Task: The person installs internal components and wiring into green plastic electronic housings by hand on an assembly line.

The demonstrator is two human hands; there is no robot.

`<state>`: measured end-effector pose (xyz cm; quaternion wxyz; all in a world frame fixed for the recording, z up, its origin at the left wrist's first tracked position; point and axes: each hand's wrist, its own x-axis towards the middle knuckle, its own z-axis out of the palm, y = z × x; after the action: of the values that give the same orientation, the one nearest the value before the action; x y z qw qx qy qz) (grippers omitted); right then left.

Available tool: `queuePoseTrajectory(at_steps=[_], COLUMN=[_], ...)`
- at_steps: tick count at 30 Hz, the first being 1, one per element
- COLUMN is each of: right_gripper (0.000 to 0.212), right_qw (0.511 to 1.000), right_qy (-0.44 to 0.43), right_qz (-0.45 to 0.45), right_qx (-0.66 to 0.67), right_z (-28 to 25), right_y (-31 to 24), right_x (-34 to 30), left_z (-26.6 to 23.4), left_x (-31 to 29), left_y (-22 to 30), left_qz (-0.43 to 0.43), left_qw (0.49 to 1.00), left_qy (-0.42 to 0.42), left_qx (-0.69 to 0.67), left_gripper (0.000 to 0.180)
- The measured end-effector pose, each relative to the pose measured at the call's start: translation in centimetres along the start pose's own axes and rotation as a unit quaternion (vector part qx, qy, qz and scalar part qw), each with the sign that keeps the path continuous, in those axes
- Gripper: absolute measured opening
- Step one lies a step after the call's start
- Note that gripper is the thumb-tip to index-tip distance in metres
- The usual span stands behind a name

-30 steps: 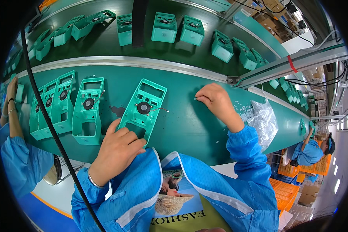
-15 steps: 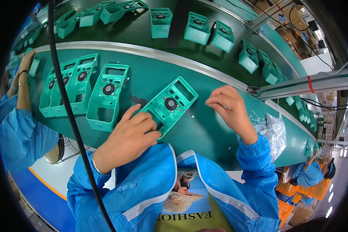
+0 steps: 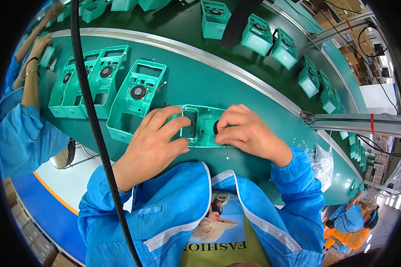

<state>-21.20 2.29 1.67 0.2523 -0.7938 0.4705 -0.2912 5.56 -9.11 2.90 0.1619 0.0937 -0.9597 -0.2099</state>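
A green plastic housing (image 3: 205, 124) lies crosswise on the green bench in front of me, its open inside facing up. Its left end is gripped by my left hand (image 3: 153, 140), with fingers on the far edge and thumb near the close edge. My right hand (image 3: 247, 133) is closed in a pinch over the housing, beside a round black fan-like part (image 3: 215, 127). Whatever the pinch holds is hidden by the fingers. A thin wire with a small white connector (image 3: 227, 157) hangs past the housing's near edge. To the left rests a similar housing (image 3: 130, 111) with its own round part.
More housings (image 3: 78, 109) stand in a row at left, near a co-worker's hand (image 3: 41, 44). Further ones sit beyond a metal rail (image 3: 200, 53). A clear plastic bag (image 3: 323, 167) and small pale pieces lie right. A black cable (image 3: 91, 115) crosses my view.
The housing has turned from slanted to crosswise. My right hand has come in from the right and now works over the round part. My left hand has shifted onto the housing's end.
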Motion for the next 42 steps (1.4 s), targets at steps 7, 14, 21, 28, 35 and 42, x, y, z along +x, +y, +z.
queuePoseTrajectory(at_steps=[7,14,21,28,35,42], right_gripper=[0.016,0.021,0.019,0.015,0.018,0.020], right_qw=[0.997,0.981,0.947,0.911,0.928,0.971], right_qy=[0.052,0.057,0.058,0.083,0.077,0.139], right_qz=[-0.017,-0.064,-0.063,-0.049,-0.048,0.034], right_qx=[-0.059,-0.176,-0.309,-0.400,-0.362,-0.190], right_z=[1.4,1.5,2.5,4.1,3.8,4.0], right_y=[-0.4,-2.4,-3.9,-4.5,-3.7,-2.0], right_x=[-0.6,-0.7,-1.2,-1.5,-2.3,-3.0], left_z=[0.1,0.3,0.3,0.7,0.9,0.8], left_x=[0.3,0.2,0.1,0.1,0.0,0.0], left_y=[-0.1,0.1,0.0,0.0,-0.4,-0.5], left_qz=[0.012,0.019,0.029,0.029,0.037,0.041], left_qw=[1.000,0.999,0.999,0.999,0.998,0.998], left_qy=[0.008,0.021,0.018,0.028,0.036,0.027], left_qx=[0.006,0.028,0.025,0.028,0.037,0.035], left_gripper=[0.020,0.008,0.019,0.018,0.016,0.014])
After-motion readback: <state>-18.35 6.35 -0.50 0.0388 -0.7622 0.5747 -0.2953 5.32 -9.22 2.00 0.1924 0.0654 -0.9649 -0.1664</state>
